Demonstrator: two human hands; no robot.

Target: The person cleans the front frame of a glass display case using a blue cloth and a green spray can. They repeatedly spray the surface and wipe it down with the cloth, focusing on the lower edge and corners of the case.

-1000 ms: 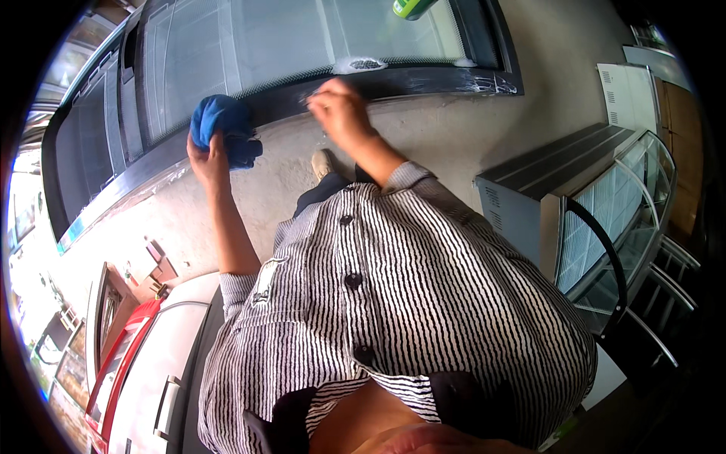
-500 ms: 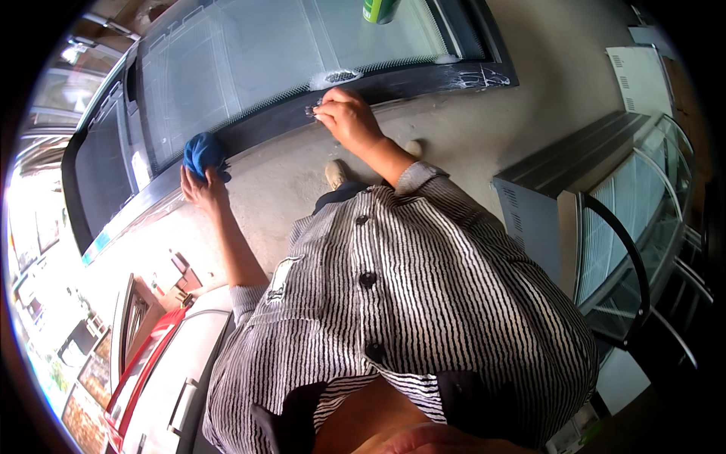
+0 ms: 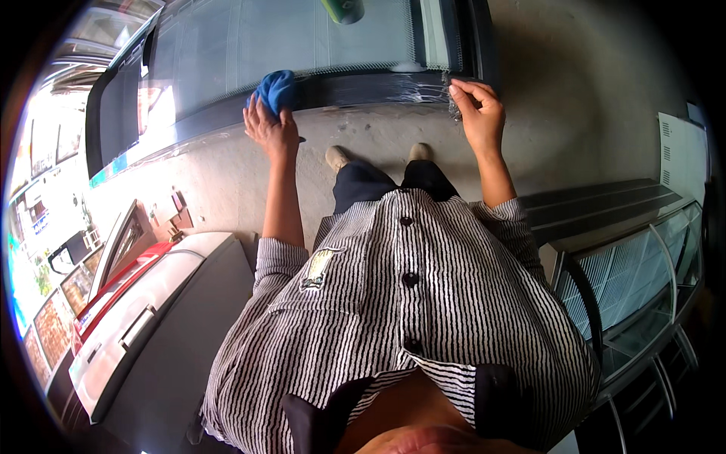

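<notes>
A bunched blue cloth is gripped in my left hand. It rests on the near black frame of a glass-topped cabinet, left of the middle. My right hand is at the frame's right end, its fingertips pinching a grey, curly metal scouring pad. The pad hangs over the corner of the frame. White soapy streaks run along the frame just left of my right hand. A small patch of foam lies at the edge of the glass.
A green can stands on the glass at the top. To the lower left is a white and grey chest-like appliance with a handle. At the right stands another cabinet with curved glass. My shoes are on the concrete floor.
My right hand has moved right along the frame to its corner with the scouring pad. My left hand and the cloth have shifted right along the frame. The whole view has turned somewhat.
</notes>
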